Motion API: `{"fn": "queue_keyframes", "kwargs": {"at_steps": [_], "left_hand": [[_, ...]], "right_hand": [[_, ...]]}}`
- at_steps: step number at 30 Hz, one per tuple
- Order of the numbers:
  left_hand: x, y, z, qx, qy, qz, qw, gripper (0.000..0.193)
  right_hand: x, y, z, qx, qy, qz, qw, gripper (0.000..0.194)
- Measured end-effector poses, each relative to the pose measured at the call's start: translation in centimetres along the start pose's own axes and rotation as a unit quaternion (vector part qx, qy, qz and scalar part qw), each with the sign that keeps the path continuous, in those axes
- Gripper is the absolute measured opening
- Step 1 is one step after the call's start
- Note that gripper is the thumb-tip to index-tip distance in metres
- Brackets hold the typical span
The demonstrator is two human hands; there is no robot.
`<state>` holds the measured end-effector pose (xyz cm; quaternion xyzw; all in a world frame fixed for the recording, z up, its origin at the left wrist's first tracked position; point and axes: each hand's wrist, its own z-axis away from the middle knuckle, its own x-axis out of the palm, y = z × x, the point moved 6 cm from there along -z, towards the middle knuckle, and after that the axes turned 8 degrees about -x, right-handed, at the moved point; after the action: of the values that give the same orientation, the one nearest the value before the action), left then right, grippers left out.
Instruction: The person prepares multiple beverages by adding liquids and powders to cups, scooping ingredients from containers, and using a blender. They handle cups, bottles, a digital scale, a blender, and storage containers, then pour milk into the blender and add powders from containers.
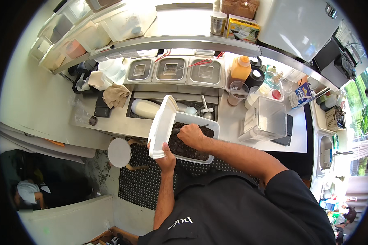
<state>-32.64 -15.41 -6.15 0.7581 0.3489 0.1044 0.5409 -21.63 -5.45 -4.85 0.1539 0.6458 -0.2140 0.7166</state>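
Observation:
My left hand (pixel 166 160) grips the lower end of a white plastic lid (pixel 162 128), thumb on its near side. The lid is tilted up along the left side of a clear plastic tub (pixel 215 130). Dark, crumbly material (pixel 187 150) lies in the tub. Over it my right hand (pixel 191 136) is closed in a fist. What looks like a spoon (pixel 175 131) shows at the knuckles, and a thin handle end (pixel 206 125) emerges behind the fist; my fingers hide the part between.
Behind the tub, a counter well (pixel 128 111) holds a cream bottle (pixel 145 108) and utensils. Lidded steel pans (pixel 170 69) line the back beneath a metal shelf (pixel 178 39). To the right stands a clear square container (pixel 265 119) near a dark scale (pixel 285 139). A round stool (pixel 119 152) is at left.

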Motion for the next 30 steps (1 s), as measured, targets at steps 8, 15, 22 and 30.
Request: {"fn": "queue_keyframes", "kwargs": {"at_steps": [8,15,22,30], "left_hand": [[0.4,-0.4,0.1,-0.021,-0.003,0.018,1.000,0.041],[0.8,0.7,0.1,-0.022,0.016,0.033,0.999,0.041],[0.7,0.5,0.0,-0.025,0.011,0.025,0.999,0.034],[0.8,1.0,-0.2,-0.035,0.021,-0.022,0.999,0.031]], "right_hand": [[1.8,-1.9,0.1,-0.030,-0.084,-0.168,0.982,0.019],[1.4,0.8,1.3,0.048,-0.155,-0.300,0.940,0.022],[-4.0,4.1,2.8,0.050,-0.102,-0.298,0.948,0.021],[-10.5,7.1,7.3,0.074,-0.086,-0.318,0.941,0.020]]}}
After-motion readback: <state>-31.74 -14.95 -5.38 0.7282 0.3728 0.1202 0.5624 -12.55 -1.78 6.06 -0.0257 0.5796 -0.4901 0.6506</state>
